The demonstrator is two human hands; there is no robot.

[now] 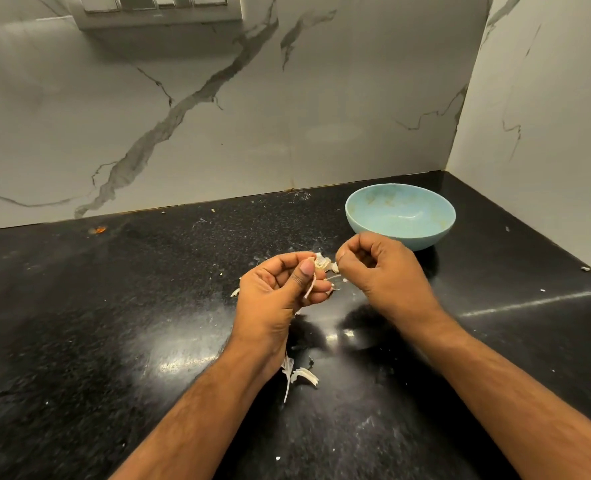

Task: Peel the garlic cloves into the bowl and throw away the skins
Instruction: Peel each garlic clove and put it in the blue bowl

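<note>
Setting: black speckled counter (114,306), marble-veined wall behind, second wall closing the corner at far right; switch plate (155,8) at top left.

Far left: small orange scrap (97,230) near the wall edge, well apart from the work.

Centre, near: loose skins (301,375), white and curled, lying beside the left forearm; finer flakes scattered across the counter around both hands.

Left hand (280,289): raised above the counter, palm turned up, fingers curled, thumb pressing down; pinching a garlic clove (321,263) at the fingertips, with a thin strip of skin (310,284) trailing down across the thumb. Clove only partly visible, still wearing papery skin.

Right hand (373,265): just right of the clove, fingers curled in, thumb and forefinger closed at the clove's right end; apparently nipping a flap of skin, though the exact hold is hidden by the knuckles.

Far right: pale blue bowl (400,216), upright, just behind the right hand; no peeled clove to be made out inside.

Step in hand, by judgement: peeling, early in the task.

Next move, by judgement: pulling the flap away from the clove, stripping the remainder, dropping the bare clove into the bowl; skins on the counter left for gathering and discarding.
</note>
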